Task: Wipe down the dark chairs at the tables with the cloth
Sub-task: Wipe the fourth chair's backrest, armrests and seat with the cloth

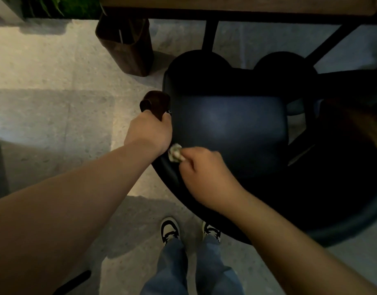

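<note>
Below the tabletop (236, 5), a dark chair (230, 128) is being wiped.
Left hand (149, 129) grips the brown armrest (155, 102); right hand (206, 174) pinches a small bunched cloth (175, 152) against the chair's curved back rim, just beside the left wrist.

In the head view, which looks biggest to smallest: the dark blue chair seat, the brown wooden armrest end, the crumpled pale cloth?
1. Dark blue chair seat.
2. Brown wooden armrest end, partly hidden by the left hand.
3. Crumpled pale cloth, partly hidden by the right hand.

Speckled pale floor (55, 116); wooden table (236, 5), perhaps plants (44, 7).
</note>
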Motion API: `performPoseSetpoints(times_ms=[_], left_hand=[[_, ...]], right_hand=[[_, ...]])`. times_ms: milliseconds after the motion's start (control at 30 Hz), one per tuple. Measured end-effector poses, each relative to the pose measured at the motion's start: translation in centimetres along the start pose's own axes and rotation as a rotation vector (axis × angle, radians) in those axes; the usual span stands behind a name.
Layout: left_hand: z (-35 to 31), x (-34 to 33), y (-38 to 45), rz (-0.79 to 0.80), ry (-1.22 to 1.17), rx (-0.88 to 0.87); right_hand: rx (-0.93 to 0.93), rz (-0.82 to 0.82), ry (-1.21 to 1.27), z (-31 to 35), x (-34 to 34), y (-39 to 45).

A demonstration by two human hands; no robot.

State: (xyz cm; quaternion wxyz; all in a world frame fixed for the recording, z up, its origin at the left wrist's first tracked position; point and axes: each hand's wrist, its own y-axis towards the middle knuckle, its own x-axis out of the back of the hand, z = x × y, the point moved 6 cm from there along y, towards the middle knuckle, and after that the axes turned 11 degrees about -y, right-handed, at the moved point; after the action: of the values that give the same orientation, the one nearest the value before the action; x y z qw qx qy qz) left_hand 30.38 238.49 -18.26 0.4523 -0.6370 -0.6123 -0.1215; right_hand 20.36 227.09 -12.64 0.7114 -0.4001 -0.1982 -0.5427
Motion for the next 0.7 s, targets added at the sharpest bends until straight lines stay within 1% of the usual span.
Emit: performPoseSetpoints(times_ms=[67,133,233,300,367,433,500,567,633,700], left_hand=[[0.0,0.0,0.0,0.011,0.003,0.008],[0.0,-0.1,-0.1,0.023,-0.003,0.012],[0.0,0.0,-0.1,0.022,-0.013,0.013],[-0.1,-0.1,-0.1,0.012,0.002,0.004],[-0.1,-0.1,0.2,-0.010,0.012,-0.010],[0.1,-0.2,0.5,-0.013,0.011,-0.017],[0.0,-0.3,0.4,-0.003,0.019,-0.025],[-0.2,-0.2,0.2,0.008,0.021,-0.018],[-0.2,0.0,-0.1,0.015,0.006,-0.004],[-0.4,0.0,-0.3,0.019,-0.013,0.007]], right_hand=[[0.022,0.021,-0.101,-0.9,0.4,-2.8],[0.003,0.042,-0.206,-2.4,0.9,-4.9],[-0.071,0.034,-0.129,-2.9,1.8,-4.0],[-0.076,-0.034,-0.058,-1.2,1.8,-1.8],[-0.033,-0.080,-0.093,1.6,0.6,-0.1],[-0.030,-0.160,-0.154,3.4,-0.8,-0.8],[0.007,-0.211,-0.210,3.3,-0.8,-2.7],[0.023,-0.149,-0.263,1.5,-0.1,-4.6],[-0.056,-0.044,-0.338,-1.0,0.9,-6.1],[-0.167,0.043,-0.390,-2.4,1.5,-5.5]])
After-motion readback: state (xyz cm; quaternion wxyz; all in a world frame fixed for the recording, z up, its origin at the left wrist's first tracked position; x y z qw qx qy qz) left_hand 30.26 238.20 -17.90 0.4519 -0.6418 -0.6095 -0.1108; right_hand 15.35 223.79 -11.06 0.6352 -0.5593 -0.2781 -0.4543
